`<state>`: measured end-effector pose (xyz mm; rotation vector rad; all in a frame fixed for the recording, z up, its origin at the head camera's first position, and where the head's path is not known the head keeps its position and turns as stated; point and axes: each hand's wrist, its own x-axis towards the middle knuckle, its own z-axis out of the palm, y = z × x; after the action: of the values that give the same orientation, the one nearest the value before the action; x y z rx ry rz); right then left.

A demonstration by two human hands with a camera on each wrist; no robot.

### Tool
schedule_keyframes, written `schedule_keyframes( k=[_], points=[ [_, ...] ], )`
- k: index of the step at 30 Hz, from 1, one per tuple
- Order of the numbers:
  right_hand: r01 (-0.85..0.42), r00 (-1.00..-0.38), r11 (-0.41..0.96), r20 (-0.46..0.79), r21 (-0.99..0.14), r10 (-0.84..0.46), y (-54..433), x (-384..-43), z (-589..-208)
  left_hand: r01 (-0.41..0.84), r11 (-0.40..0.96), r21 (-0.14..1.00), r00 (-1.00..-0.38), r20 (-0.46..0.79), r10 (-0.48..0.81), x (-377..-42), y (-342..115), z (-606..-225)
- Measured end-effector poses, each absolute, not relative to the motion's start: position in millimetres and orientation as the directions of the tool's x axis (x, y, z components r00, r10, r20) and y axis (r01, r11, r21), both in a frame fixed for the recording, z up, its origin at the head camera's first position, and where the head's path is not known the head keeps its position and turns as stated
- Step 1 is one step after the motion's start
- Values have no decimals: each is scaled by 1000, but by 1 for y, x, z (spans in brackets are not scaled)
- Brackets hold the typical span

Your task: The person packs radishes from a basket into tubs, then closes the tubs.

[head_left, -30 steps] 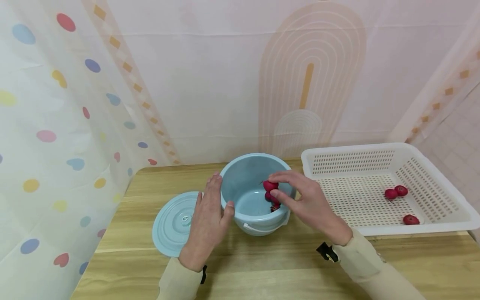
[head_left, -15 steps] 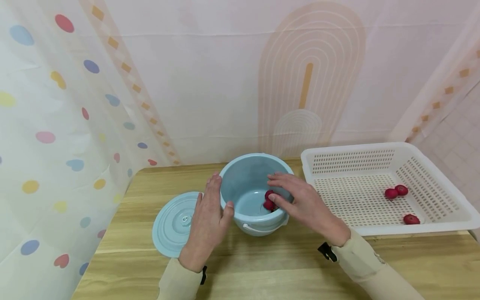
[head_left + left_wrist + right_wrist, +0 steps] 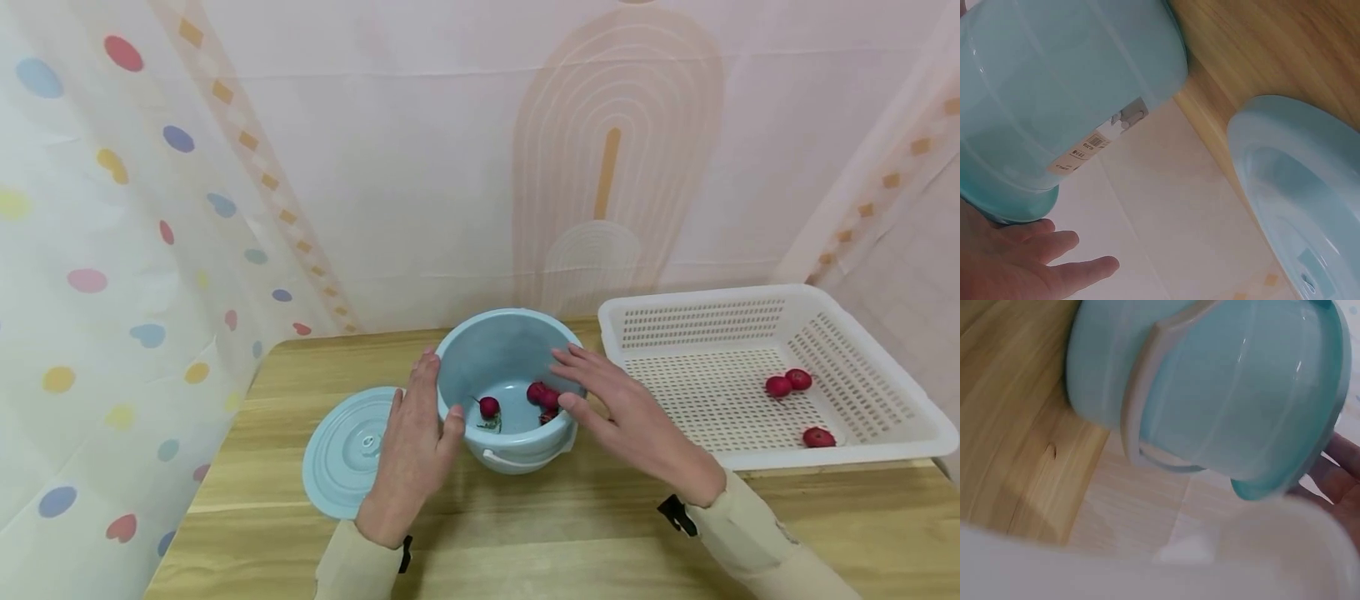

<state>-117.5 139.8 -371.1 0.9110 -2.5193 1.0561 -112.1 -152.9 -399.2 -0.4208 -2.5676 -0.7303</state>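
Note:
In the head view a light blue bucket (image 3: 517, 454) stands upright on the table, holding several red radishes. One radish (image 3: 489, 407) lies at the left of its floor, while a cluster of radishes (image 3: 550, 400) sits at the right. My left hand (image 3: 411, 450) is at the bucket's left rim, fingers extended and holding nothing. Over the right rim, my right hand (image 3: 626, 417) has its fingers spread and nothing between them. The left wrist view shows left-hand fingers (image 3: 1047, 247) by the rim. A round blue lid (image 3: 347, 454) lies left of the bucket, partly behind my left hand.
To the right is a white perforated basket (image 3: 697, 308) with 3 radishes (image 3: 778, 387) in it. A wooden table (image 3: 555, 533) carries everything. A patterned curtain (image 3: 420, 183) hangs behind and at the left.
The radish pinched in my right hand has been let go into the bucket, where one radish now lies at the left. My right hand has opened and drawn slightly right; the left stays at the rim.

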Motion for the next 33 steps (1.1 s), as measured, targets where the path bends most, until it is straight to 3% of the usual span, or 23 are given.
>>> schedule_keyframes(
  k=[11,23,27,33],
  points=[
    [-693,-702,590,575,-414,-421,191,-103,-354,385,814,434,-868,470,160,-111,-155,-400],
    [-649,-704,681,606,-339,-370,260,-102,-343,391,814,429,-864,477,163,-112,-155,-401],
    [-632,-713,700,605,-334,-354,282,-107,-346,394,813,429,-863,477,166,-112,-154,-401],
    [-520,-800,758,534,-393,-272,312,-110,-348,400,809,431,-861,480,169,-112,-154,-400]
  ],
)
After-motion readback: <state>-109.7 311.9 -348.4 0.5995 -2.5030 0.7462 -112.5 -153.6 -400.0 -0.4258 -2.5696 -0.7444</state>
